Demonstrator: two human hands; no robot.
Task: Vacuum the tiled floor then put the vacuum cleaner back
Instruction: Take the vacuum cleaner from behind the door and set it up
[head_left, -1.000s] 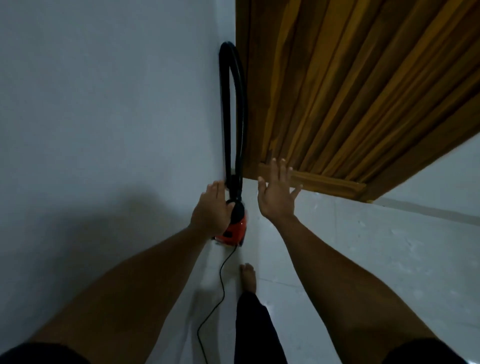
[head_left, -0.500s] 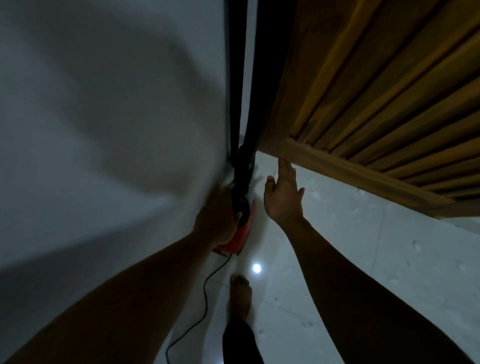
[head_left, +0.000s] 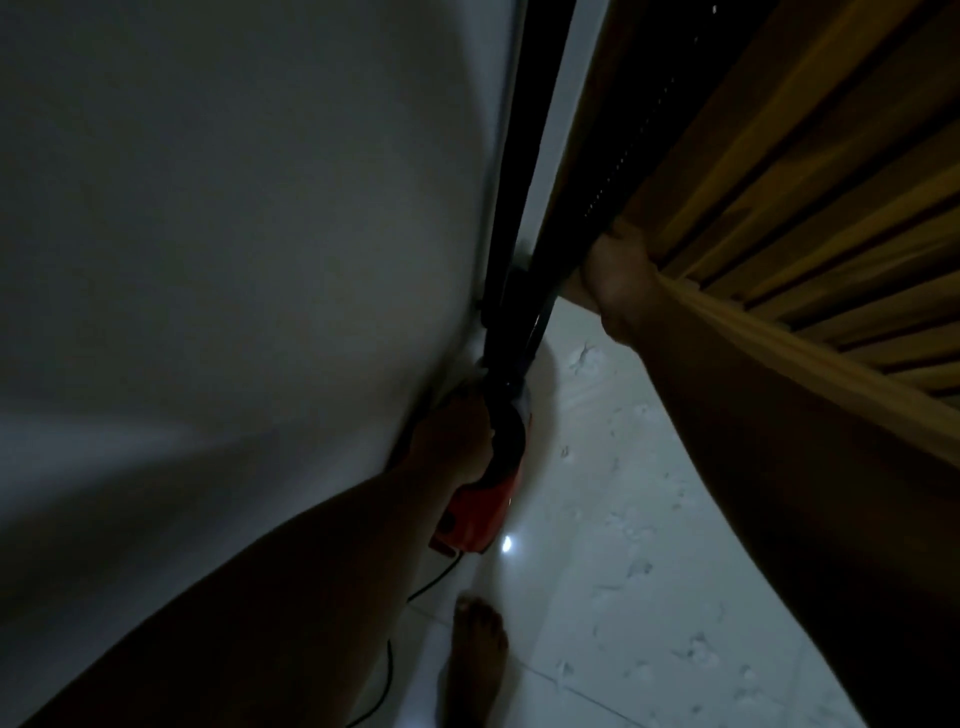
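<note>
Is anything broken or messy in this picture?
Nothing looks broken or spilled. The only untidy thing is the black cord from the red vacuum cleaner. It trails loose over the floor close beside a bare foot, so someone might trip on it.

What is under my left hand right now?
Your left hand rests on the top of the vacuum cleaner. Its red body shows just below the hand, and the black hose rises above. The part beneath the palm and the fingertips cannot be seen.
</note>
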